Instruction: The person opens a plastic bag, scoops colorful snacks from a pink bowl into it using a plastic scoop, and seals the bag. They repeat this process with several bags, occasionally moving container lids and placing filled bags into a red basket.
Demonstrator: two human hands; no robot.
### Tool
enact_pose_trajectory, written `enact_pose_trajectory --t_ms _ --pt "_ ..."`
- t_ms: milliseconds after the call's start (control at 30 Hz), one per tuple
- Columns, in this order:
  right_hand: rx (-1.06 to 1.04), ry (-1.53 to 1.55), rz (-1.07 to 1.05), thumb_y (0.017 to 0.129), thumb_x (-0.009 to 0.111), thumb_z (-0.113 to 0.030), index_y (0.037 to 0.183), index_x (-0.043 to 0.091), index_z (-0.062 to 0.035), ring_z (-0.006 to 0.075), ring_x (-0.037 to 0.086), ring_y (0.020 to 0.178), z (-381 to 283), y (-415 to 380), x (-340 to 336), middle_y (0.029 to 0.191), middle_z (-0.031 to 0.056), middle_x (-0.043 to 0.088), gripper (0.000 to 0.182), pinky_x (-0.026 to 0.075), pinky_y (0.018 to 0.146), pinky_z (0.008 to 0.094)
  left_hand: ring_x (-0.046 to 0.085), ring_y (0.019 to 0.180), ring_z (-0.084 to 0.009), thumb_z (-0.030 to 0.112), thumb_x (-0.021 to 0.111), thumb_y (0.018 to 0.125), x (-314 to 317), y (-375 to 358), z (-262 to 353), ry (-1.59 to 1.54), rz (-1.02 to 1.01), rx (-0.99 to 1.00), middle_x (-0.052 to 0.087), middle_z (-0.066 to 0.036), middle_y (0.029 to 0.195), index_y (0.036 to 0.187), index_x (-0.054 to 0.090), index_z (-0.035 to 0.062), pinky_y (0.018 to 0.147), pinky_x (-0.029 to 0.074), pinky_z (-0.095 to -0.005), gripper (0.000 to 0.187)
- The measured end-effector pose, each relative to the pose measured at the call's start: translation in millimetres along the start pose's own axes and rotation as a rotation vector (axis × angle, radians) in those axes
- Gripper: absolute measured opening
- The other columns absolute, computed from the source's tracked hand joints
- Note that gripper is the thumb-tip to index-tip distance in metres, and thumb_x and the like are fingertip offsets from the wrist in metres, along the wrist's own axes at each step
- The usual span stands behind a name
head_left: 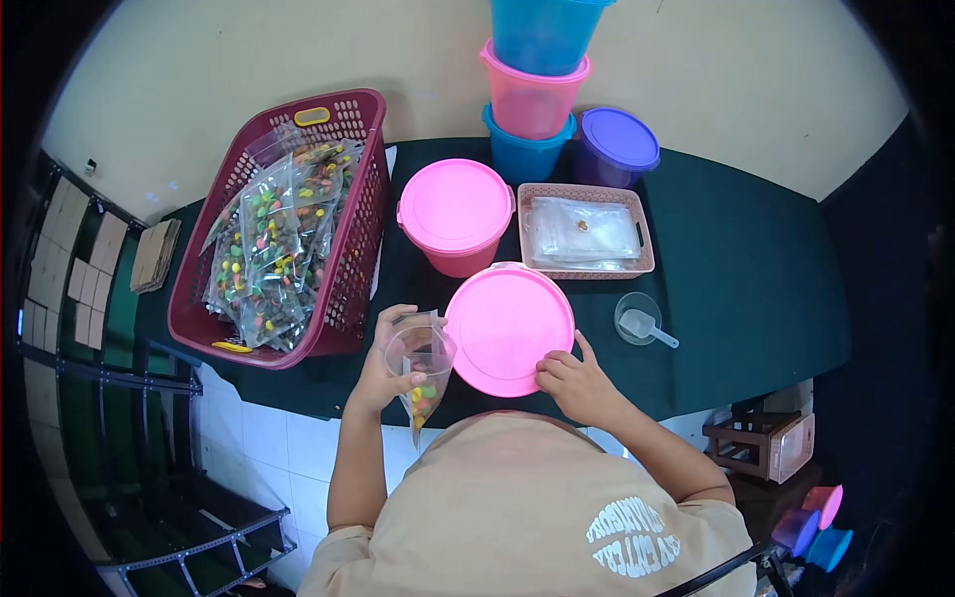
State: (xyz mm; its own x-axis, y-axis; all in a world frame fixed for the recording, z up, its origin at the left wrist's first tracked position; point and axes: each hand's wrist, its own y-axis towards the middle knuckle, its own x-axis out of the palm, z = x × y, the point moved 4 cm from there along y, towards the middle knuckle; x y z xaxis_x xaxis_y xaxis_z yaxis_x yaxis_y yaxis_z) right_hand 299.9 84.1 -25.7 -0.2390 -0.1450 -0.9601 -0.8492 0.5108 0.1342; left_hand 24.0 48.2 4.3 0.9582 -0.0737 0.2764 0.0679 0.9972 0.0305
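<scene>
In the head view, our left grip (pixel 390 363) holds a clear cup (pixel 419 351) and a candy bag (pixel 423 401) beside the pink lid (pixel 509 323); whether our right grip (pixel 575 382) clasps the lid's edge, we cannot tell. The bag looks light, limp, best pinched near its mouth.

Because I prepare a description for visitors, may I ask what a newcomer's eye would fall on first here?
Probably the nearer round pink plastic lid at the centre, with the right hand on its edge and, left of it, the left hand holding a clear plastic bag of colourful pieces. Next might come the maroon plastic basket at left, heaped with clear plastic packets, and the stack of blue and pink plastic tubs at top centre.
</scene>
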Motion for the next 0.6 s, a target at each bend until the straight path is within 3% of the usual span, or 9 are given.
enact_pose_trajectory --t_ms 300,600 --pt "0.025 0.083 -0.035 0.083 0.066 -0.034 0.099 0.060 -0.0094 0.0232 0.053 0.111 14 6 -14 0.105 0.0062 0.059 0.030 0.027 0.109 0.0530 0.048 0.122 -0.0307 0.032 0.086 0.060 15 6 10 0.027 -0.093 0.061 0.047 -0.020 0.133 0.136 0.026 0.0103 0.100 0.042 -0.0437 0.099" --pt "-0.001 0.138 0.002 0.081 0.067 -0.031 0.097 0.059 -0.0085 0.0259 0.053 0.107 12 9 -6 0.103 0.0078 0.059 0.029 0.032 0.106 0.0495 0.048 0.122 -0.0317 0.033 0.085 0.060 23 5 16 0.037 -0.104 0.082 0.048 -0.021 0.133 0.136 0.026 0.0102 0.102 0.039 -0.0453 0.098"
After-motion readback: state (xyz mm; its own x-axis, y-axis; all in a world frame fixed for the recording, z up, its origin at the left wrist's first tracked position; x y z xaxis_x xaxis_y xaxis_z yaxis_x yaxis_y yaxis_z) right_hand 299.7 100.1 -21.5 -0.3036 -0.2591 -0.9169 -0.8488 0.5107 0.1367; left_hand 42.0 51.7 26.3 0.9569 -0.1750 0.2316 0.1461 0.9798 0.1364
